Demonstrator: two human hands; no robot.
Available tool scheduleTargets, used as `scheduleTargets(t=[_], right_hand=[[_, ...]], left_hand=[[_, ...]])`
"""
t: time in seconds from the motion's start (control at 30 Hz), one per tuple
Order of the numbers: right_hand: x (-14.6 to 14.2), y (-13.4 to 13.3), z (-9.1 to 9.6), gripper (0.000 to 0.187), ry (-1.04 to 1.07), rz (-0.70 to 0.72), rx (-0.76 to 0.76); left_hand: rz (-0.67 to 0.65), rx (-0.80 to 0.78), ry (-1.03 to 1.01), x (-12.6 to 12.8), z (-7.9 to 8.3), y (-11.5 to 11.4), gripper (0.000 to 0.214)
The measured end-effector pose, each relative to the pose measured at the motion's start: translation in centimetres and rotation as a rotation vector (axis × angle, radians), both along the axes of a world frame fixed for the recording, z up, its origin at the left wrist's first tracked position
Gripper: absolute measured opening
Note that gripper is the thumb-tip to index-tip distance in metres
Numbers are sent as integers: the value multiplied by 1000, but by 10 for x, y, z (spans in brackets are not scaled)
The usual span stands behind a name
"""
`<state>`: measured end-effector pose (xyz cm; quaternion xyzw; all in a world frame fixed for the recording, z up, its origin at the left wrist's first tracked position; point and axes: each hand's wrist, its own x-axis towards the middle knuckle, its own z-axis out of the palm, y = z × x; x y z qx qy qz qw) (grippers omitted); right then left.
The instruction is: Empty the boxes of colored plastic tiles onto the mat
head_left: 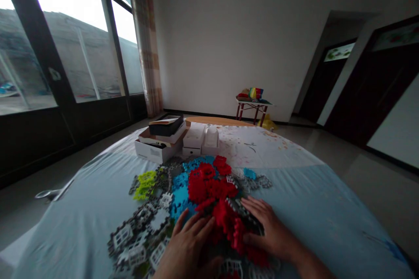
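Observation:
A heap of interlocking plastic pieces lies on the pale blue table cover point(314, 209): red pieces point(212, 187) in the middle, blue pieces point(179, 192) to their left, yellow-green pieces point(145, 183) further left, grey and white pieces point(144, 231) at the near left. My left hand point(191, 246) rests flat on the pile at its near edge, fingers spread. My right hand point(268, 229) lies on the red pieces just to the right, its thumb against them. Whether either hand grips a piece is unclear.
Stacked cardboard boxes point(160, 139) and white boxes point(201, 139) stand at the table's far side. Scissors point(49, 194) lie at the left edge. A small table with colourful items point(253, 100) stands by the far wall. Large windows run along the left.

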<state>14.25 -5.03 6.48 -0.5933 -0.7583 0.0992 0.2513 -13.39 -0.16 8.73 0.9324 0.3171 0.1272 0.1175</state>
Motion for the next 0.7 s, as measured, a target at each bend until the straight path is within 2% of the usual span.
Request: scheduleTargets(t=[0.17, 0.3, 0.47, 0.7], right_hand=[[18, -2, -5, 59, -72, -68, -1], [23, -1, -5, 57, -88, -121, 95], [26, -2, -4, 51, -90, -178, 247], [33, 3, -7, 41, -60, -203, 345]], left_hand=[[-1, 88, 46, -11, -14, 13, 58], [101, 151, 27, -14, -16, 14, 49], [173, 163, -27, -4, -8, 8, 38], [238, 131, -95, -1, 12, -6, 32]])
